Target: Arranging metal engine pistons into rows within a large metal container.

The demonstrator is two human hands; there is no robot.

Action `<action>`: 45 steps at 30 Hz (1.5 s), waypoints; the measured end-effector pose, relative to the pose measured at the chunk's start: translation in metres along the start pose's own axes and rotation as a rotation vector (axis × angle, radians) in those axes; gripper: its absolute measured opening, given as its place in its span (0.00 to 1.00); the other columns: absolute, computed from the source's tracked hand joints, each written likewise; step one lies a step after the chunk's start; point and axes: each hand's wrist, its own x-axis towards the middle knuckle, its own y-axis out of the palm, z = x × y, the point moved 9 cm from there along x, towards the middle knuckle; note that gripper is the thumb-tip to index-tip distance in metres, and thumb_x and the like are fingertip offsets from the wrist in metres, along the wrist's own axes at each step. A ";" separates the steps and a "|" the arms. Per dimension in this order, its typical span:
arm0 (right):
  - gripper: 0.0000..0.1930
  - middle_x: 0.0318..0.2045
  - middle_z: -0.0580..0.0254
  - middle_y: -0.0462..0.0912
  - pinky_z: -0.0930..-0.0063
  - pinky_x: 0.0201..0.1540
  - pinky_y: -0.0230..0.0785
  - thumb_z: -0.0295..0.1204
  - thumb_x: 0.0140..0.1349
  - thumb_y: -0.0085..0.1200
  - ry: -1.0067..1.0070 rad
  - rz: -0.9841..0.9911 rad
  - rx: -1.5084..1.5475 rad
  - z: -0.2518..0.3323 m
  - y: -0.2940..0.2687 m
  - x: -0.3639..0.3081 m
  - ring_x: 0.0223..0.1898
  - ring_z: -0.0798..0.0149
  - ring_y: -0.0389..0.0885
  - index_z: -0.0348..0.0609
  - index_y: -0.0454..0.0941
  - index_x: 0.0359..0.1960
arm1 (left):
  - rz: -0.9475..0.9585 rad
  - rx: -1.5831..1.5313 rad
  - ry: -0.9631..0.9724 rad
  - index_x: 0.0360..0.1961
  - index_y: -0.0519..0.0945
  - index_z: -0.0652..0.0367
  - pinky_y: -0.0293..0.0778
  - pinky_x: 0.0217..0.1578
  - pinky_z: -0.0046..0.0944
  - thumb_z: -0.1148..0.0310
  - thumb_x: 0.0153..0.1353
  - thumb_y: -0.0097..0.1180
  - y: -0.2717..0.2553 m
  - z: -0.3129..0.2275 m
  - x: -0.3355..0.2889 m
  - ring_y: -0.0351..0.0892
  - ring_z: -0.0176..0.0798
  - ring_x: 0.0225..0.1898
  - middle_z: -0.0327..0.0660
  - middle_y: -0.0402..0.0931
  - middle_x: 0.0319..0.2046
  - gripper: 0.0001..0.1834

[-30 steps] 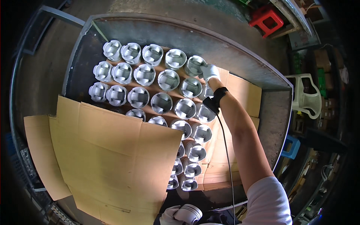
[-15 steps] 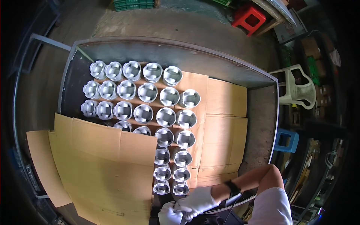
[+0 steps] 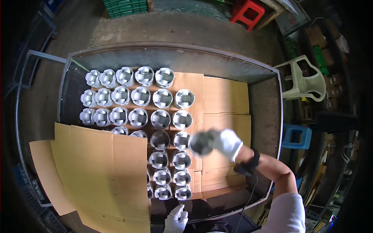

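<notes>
My right hand (image 3: 228, 143), in a white glove, is over the cardboard just right of the rows. It grips a grey piston (image 3: 202, 143), smeared by motion, beside the standing piston (image 3: 181, 140) at the right end of its row. Down at the bin's near edge, my white-gloved left hand (image 3: 176, 220) has its fingers stretched out and holds nothing. Several silvery pistons (image 3: 162, 98) stand in rows on the cardboard sheet (image 3: 194, 83), open ends up. A larger cardboard sheet (image 3: 97, 167) hides part of the rows at the near left.
Metal walls (image 3: 163, 52) enclose the bin on its far and right sides. A cable hangs from the black strap (image 3: 250, 161) on my right wrist. Beyond the bin are a white plastic chair (image 3: 303, 79), a blue stool (image 3: 297, 136), a red stool (image 3: 246, 13) and green crates (image 3: 126, 7).
The right hand has moved from beside the left hand up and forward over the cardboard, now with a piston in it. The left hand has separated, fingers extended. The view has shifted slightly.
</notes>
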 end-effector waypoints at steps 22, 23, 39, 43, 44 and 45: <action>0.15 0.25 0.48 0.85 0.65 0.33 0.74 0.34 0.58 0.54 1.081 -0.312 0.640 -0.262 0.120 0.152 0.29 0.57 0.85 0.32 0.83 0.36 | 0.083 -0.208 -0.571 0.50 0.80 0.57 0.74 0.50 0.42 0.64 0.64 0.53 -0.024 0.061 -0.072 0.81 0.48 0.48 0.49 0.81 0.45 0.15; 0.15 0.25 0.48 0.85 0.65 0.33 0.74 0.33 0.58 0.54 1.079 -0.306 0.636 -0.264 0.123 0.156 0.28 0.57 0.85 0.32 0.83 0.36 | 0.086 -0.217 -0.590 0.50 0.80 0.58 0.74 0.50 0.41 0.64 0.64 0.53 -0.024 0.065 -0.073 0.81 0.48 0.47 0.49 0.81 0.44 0.15; 0.19 0.26 0.54 0.84 0.68 0.26 0.70 0.42 0.63 0.50 1.128 -0.153 0.871 -0.246 0.132 0.150 0.22 0.62 0.77 0.35 0.82 0.35 | 0.134 -0.200 -0.520 0.50 0.79 0.60 0.73 0.52 0.40 0.64 0.65 0.52 -0.010 0.059 -0.061 0.80 0.46 0.49 0.49 0.80 0.46 0.16; 0.21 0.30 0.57 0.79 0.69 0.25 0.72 0.45 0.66 0.48 1.026 -0.208 0.886 -0.220 0.097 0.129 0.22 0.61 0.77 0.36 0.76 0.41 | 0.105 -0.195 -0.509 0.51 0.79 0.60 0.72 0.52 0.41 0.63 0.65 0.52 -0.013 0.043 -0.059 0.79 0.46 0.50 0.49 0.80 0.47 0.16; 0.20 0.31 0.58 0.79 0.67 0.25 0.73 0.45 0.65 0.48 1.020 -0.170 0.848 -0.217 0.092 0.118 0.24 0.61 0.78 0.37 0.76 0.41 | 0.094 -0.187 -0.508 0.51 0.79 0.60 0.72 0.53 0.41 0.63 0.65 0.52 -0.016 0.042 -0.059 0.79 0.46 0.50 0.48 0.80 0.47 0.17; 0.20 0.34 0.58 0.81 0.67 0.25 0.74 0.44 0.66 0.48 1.027 -0.142 0.848 -0.214 0.088 0.102 0.25 0.60 0.80 0.38 0.76 0.44 | 0.085 -0.180 -0.503 0.51 0.79 0.60 0.72 0.53 0.41 0.63 0.65 0.52 -0.020 0.042 -0.058 0.78 0.47 0.50 0.48 0.80 0.47 0.17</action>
